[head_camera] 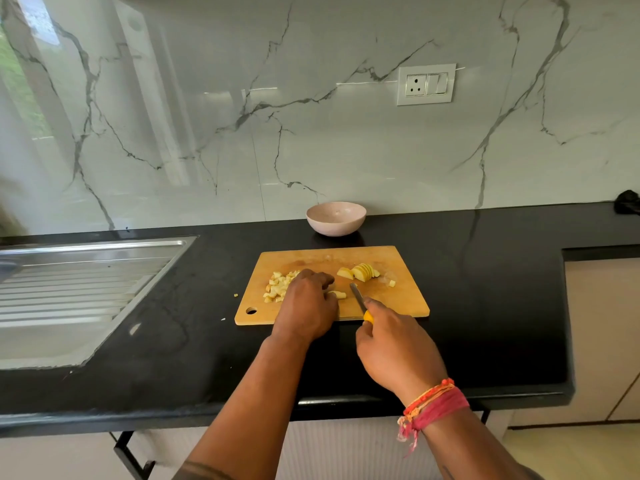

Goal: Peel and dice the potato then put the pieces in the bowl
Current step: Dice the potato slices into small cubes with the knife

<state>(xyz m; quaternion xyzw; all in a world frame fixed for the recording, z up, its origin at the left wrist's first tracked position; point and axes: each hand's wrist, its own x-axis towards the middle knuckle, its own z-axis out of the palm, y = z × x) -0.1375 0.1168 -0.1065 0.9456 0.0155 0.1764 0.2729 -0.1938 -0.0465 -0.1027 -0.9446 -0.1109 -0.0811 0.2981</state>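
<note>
yellow-handled knife [360, 301] in the grip of the right hand [398, 348], fingers wrapped round the handle, blade angled up and left over the wooden cutting board [408, 303] with its tip near a small potato strip [337, 294]. left hand [306, 308] curled knuckles-up on the board, fingertips pinning that strip at its left end, apparently so that the blade can cross-cut it while the fingertips stay tucked away from the edge. diced pieces [277, 289] heaped just left of the left hand, seemingly pushed aside to keep the cutting zone free. sliced potato portion [360, 271] waits on the far right part of the board, fanned and not yet diced, with one stray cube [392, 283] beside it. pale bowl [336, 218] stands on the black surface [485, 306] just behind the board, near enough for a short transfer; it appears to hold no potato. no peel is visible on the pieces, so peeling is judged complete and dicing roughly half done.
</note>
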